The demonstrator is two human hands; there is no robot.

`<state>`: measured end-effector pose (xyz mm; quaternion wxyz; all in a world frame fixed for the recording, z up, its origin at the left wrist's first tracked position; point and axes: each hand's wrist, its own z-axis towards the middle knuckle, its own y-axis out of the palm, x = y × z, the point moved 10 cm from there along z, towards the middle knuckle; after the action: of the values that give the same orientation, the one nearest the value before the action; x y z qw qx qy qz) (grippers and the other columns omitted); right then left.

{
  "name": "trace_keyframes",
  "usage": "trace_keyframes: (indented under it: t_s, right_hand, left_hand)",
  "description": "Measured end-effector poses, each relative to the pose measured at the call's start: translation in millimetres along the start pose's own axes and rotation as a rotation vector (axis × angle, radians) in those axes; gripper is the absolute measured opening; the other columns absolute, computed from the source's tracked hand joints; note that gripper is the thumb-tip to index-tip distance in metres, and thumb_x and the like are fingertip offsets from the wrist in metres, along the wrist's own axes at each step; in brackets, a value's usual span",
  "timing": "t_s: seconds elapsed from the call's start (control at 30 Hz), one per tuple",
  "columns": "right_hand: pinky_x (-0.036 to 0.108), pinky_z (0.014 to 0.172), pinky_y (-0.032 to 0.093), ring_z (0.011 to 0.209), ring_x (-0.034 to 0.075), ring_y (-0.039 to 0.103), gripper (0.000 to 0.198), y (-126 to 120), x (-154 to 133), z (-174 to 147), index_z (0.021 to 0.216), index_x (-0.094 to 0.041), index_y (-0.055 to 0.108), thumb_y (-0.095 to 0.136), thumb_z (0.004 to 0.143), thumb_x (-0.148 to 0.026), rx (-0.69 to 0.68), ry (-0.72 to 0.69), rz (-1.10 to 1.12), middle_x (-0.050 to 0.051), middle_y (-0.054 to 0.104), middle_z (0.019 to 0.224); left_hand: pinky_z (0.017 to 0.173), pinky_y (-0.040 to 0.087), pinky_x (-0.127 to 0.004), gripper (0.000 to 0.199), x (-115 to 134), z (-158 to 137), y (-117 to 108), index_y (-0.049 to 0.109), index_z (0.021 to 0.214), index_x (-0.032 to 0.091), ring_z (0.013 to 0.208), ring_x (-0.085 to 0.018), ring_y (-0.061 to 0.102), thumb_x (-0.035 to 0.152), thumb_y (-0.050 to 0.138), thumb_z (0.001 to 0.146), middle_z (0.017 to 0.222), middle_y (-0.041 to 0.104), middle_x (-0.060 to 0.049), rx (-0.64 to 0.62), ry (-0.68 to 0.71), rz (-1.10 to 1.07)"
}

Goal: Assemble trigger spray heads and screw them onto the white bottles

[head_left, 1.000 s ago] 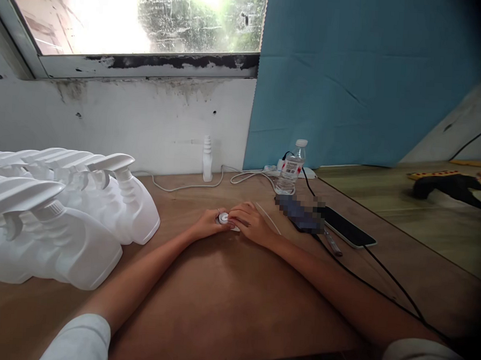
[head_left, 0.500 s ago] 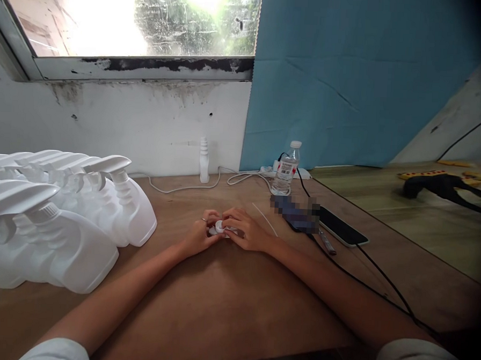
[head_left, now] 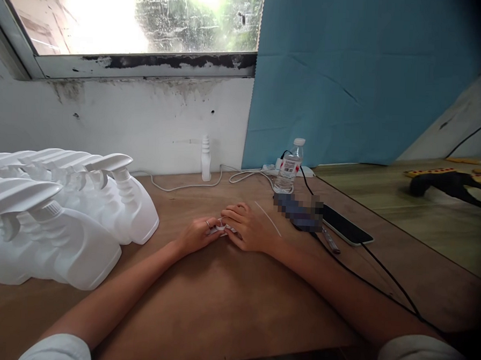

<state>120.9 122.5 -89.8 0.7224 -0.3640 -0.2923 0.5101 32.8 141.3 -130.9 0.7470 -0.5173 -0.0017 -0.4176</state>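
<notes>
Apparently midway, with small white part not yet set down

To judge from the present positions, looks to be in the middle of the handwork. Holds the small white part low over the bench, between left grip and right grip, both closed on it as far as visible. Not yet released, so probably not finished. Impossible to tell, behind the fingers, how many pieces to count there or how firmly joined. Just beyond the right wrist, free of the fingers: thin white tube, lying on the bench. At the left, to be noted: white spray bottles with trigger heads on, seemingly complete.

As for the pose, reaches forward with both forearms from the lower corners, to meet near the middle. Turns both wrists inward, backs upward. Pinches from one side with left fingers and thumb; covers from above with right fingers, right thumb nearer to the body.
</notes>
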Motion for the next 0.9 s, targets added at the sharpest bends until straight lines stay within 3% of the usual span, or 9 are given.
trace_keyframes:
  t_s: [0.3,0.5,0.6,0.67,0.77,0.83,0.9]
  right_hand:
    - [0.047,0.101,0.038,0.119,0.027,0.049,0.043,14,-5,2,0.129,-0.014,0.05,0.043,0.087,-0.01,-0.068,0.046,0.123,0.015,0.053,0.133]
    - [0.038,0.099,0.045,0.115,0.02,0.055,0.026,10,22,-3,0.106,-0.019,0.064,0.045,0.089,-0.013,0.041,0.149,0.504,0.011,0.055,0.126]
    - [0.032,0.088,0.05,0.102,0.018,0.061,0.025,-5,55,-10,0.104,-0.019,0.064,0.043,0.091,-0.019,0.077,0.333,0.475,0.009,0.062,0.115]
    - [0.03,0.079,0.05,0.09,0.019,0.064,0.023,-7,88,-25,0.098,-0.018,0.065,0.043,0.091,-0.022,-0.068,0.591,0.236,0.009,0.067,0.1]
    - [0.033,0.074,0.048,0.089,0.026,0.066,0.023,-8,130,-62,0.083,-0.015,0.068,0.049,0.089,-0.028,-0.449,0.916,-0.104,0.015,0.069,0.093]
    - [0.033,0.067,0.047,0.08,0.029,0.068,0.024,-8,144,-83,0.07,-0.012,0.067,0.059,0.083,-0.031,-0.631,1.021,-0.119,0.019,0.069,0.082]
    - [0.031,0.056,0.046,0.06,0.026,0.066,0.028,-2,147,-101,0.056,-0.011,0.062,0.065,0.077,-0.03,-0.786,1.079,-0.034,0.016,0.065,0.063]
  left_hand:
    - [0.068,0.043,-0.023,0.023,5,-1,-3,0.058,0.083,0.017,0.071,-0.013,0.056,0.038,0.052,0.092,0.08,0.063,-0.003,0.015,0.052,-0.02]
    - [0.069,0.044,-0.022,0.017,-1,0,-3,0.058,0.091,0.019,0.07,-0.011,0.056,0.036,0.058,0.087,0.082,0.063,-0.001,0.016,-0.045,-0.069]
    - [0.072,0.045,-0.023,0.025,-4,0,0,0.054,0.103,0.02,0.075,-0.013,0.058,0.035,0.06,0.085,0.088,0.064,-0.001,0.005,-0.097,-0.074]
    - [0.073,0.046,-0.024,0.029,-2,1,0,0.052,0.108,0.02,0.078,-0.013,0.058,0.035,0.061,0.084,0.092,0.064,-0.002,0.002,-0.083,-0.072]
    - [0.075,0.047,-0.024,0.026,8,1,2,0.055,0.108,0.02,0.083,-0.014,0.058,0.032,0.059,0.086,0.099,0.063,-0.004,-0.021,0.023,-0.058]
    - [0.074,0.047,-0.023,0.023,13,1,2,0.057,0.107,0.019,0.083,-0.014,0.059,0.031,0.057,0.087,0.098,0.062,-0.005,-0.015,0.071,-0.041]
    - [0.072,0.047,-0.023,0.022,15,1,1,0.058,0.106,0.019,0.081,-0.013,0.059,0.031,0.056,0.087,0.095,0.061,-0.005,0.004,0.093,-0.016]
